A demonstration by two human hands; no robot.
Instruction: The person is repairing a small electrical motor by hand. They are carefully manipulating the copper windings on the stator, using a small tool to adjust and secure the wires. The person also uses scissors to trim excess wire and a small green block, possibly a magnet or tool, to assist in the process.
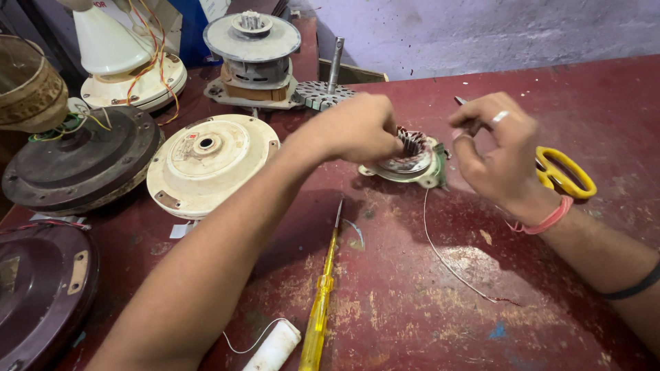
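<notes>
Stator [412,159] lies on desk [412,302], frame centre | left hand [357,129] fingers pinched at its windings | right hand [498,154] clenched on thin wire [447,257] | winding judged partly done; wire tail trails loose.

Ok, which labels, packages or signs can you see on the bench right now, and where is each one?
Sticker label: on the cream round motor cover, left of the left hand; roughly rectangular, pale with a red patch, worn.
White cone housing: top left, with a bit of red print at its top edge, mostly cut off.
No packages, signs or screens in view.
</notes>
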